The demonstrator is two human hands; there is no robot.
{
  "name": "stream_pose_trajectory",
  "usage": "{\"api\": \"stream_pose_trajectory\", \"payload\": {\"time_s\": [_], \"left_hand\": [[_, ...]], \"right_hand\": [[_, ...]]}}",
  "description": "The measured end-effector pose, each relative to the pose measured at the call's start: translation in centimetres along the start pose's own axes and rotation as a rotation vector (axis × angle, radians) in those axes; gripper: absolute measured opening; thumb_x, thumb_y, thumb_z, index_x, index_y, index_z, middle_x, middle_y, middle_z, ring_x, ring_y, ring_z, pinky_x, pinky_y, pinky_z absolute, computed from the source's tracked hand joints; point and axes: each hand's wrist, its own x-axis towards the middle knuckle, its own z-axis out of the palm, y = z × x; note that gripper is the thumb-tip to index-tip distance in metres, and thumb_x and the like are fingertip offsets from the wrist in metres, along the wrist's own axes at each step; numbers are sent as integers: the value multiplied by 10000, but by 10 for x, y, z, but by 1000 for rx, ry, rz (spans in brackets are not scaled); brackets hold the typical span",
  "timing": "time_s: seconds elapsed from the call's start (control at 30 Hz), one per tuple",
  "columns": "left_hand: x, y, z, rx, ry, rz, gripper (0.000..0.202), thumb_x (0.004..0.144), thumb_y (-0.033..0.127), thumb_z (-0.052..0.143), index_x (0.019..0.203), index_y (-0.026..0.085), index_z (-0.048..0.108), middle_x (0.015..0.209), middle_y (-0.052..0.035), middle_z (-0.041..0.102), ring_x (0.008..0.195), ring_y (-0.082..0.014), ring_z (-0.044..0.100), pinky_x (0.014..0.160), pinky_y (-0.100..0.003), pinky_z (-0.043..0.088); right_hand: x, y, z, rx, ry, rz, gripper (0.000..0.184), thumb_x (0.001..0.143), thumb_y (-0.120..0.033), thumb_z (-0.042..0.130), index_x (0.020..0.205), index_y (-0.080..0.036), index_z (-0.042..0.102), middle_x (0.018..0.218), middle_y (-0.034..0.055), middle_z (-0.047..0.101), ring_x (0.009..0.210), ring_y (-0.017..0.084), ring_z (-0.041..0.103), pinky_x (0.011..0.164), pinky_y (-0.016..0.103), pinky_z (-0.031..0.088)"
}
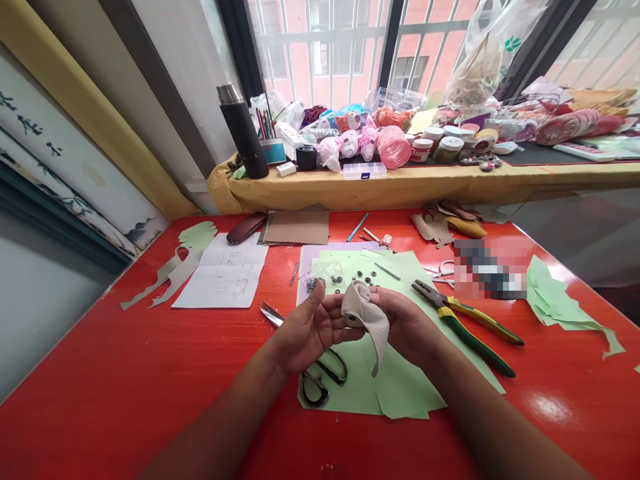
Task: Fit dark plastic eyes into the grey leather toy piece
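Beige curled strip (370, 316), dark spot (353, 319); right hand (407, 323) pinches it, left hand (309, 333) spread beneath.

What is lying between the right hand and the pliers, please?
In the head view, only green paper shows in the gap between the right hand and the pliers.

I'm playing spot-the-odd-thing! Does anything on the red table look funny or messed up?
Yes. On the right, between the white scissors and the green scraps, a patch is just blocky squares, so I can't tell what lies there. Nothing else clearly stands out.
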Motion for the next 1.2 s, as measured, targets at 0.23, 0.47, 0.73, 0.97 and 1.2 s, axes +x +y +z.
{"api": "stream_pose_trajectory", "payload": {"time_s": [0.23, 0.47, 0.73, 0.97, 1.2], "left_hand": [[1, -2, -6, 91, 36, 44, 677, 890, 746, 634, 1167, 148, 788, 1161, -179, 760, 1044, -293, 712, 887, -389, 576], [-2, 2, -8, 365, 131, 175, 473, 839, 436, 856, 1243, 214, 747, 1283, -137, 719, 1129, -293, 676, 925, -399, 572], [3, -5, -6, 419, 253, 191, 372, 867, 359, 826, 1197, 197, 768, 1252, -125, 742, 1105, -294, 699, 866, -376, 592], [5, -1, -5, 378, 256, 176, 328, 839, 280, 799, 1143, 155, 801, 1106, -124, 790, 986, -271, 734, 818, -365, 609], [8, 0, -3, 367, 265, 158, 317, 823, 263, 793, 1113, 134, 800, 1094, -133, 786, 917, -246, 742, 796, -359, 617]], "right_hand": [[0, 1, -2, -25, 97, -43, 306, 809, -446, 805, 887, -172, 694, 808, 34, 653, 706, 174, 549, 642, 284, 406], [-4, -1, -1, -266, 291, -227, 303, 860, -490, 743, 907, -206, 648, 717, 6, 646, 618, 161, 521, 562, 278, 362], [-10, -3, 9, -451, 332, -316, 208, 888, -411, 684, 925, -214, 630, 701, 1, 671, 620, 168, 554, 560, 277, 411], [-12, -5, 11, -552, 336, -361, 142, 904, -363, 629, 915, -222, 626, 683, -5, 679, 625, 172, 569, 573, 281, 421], [-12, -5, 12, -574, 340, -394, 121, 898, -339, 634, 898, -218, 631, 672, -5, 683, 614, 165, 561, 571, 279, 422]]}}
